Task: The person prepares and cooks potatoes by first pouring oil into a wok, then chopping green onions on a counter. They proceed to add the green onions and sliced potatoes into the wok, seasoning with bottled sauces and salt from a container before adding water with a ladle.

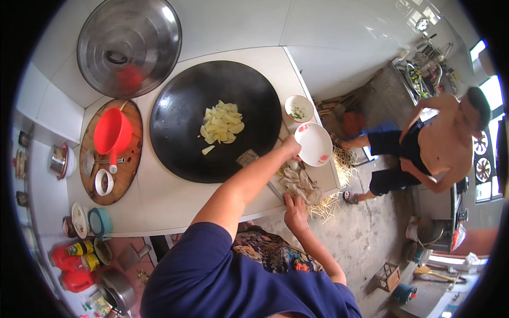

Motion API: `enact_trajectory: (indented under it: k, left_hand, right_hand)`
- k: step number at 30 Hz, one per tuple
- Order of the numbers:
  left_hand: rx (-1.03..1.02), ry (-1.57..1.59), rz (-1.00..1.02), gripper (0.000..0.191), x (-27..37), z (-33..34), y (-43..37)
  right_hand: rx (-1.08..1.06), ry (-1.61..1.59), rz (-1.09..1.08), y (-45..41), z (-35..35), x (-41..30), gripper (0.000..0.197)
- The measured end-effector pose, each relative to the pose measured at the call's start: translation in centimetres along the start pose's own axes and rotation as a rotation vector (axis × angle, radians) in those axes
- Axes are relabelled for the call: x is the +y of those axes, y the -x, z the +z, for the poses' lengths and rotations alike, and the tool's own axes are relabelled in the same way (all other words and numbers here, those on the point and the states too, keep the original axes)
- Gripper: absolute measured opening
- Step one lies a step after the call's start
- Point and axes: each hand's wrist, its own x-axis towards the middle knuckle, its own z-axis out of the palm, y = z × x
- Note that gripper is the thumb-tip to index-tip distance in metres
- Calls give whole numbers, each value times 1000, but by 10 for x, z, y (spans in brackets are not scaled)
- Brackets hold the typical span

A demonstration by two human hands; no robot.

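Note:
My left hand (292,147) grips the near rim of a white enamel-look dish (313,144) with red flowers, at the counter's right side. The dish looks empty. My right hand (296,212) is at the counter's front edge, fingers apart, fingertips beside a crumpled grey-beige cloth (301,185). Left of the dish is a large black wok (179,131) set into the counter, with sliced pale pieces, possibly potato (222,122), heaped in it. A spatula blade (247,158) lies over the wok's rim; my left forearm hides part of it. A small bowl (299,108) behind the dish holds chopped greens.
A big metal lid (129,47) leans on the wall. The round wooden board (127,175) carries a red ladle (113,131), a metal skimmer (89,162) and a small white bowl (104,182). A person (433,139) stands to the right, beyond straw (324,207) on the floor.

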Motion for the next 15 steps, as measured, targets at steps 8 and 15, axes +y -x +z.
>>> enact_trajectory:
  k: [8,15]
  left_hand:
    - [214,-441,361,31,-5,-14,36]
    - [24,-290,853,43,-52,-87,183]
  right_hand:
    - [-78,30,-19,0,-3,1,46]
    - [-301,75,-83,-34,-40,-33,46]
